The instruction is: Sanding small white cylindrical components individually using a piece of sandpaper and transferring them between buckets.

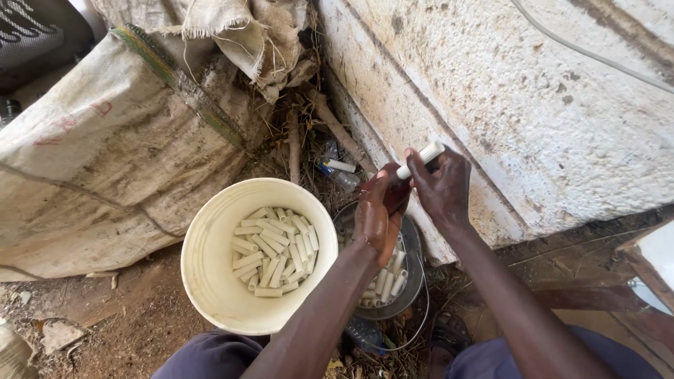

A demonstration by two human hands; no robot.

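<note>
Our right hand (444, 188) pinches a short white tube (421, 159); our left hand (379, 210) grips a dark red piece (390, 188) against its end, above the grey bucket (414, 270); beside that bucket, the white bucket (210, 281) holds more tubes; we judge fitting underway, needing steady alignment.

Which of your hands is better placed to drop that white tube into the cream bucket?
Probably the right hand: its fingers pinch the white tube. The left hand is nearer the cream bucket, but it holds a dark red thing, not the tube.
</note>
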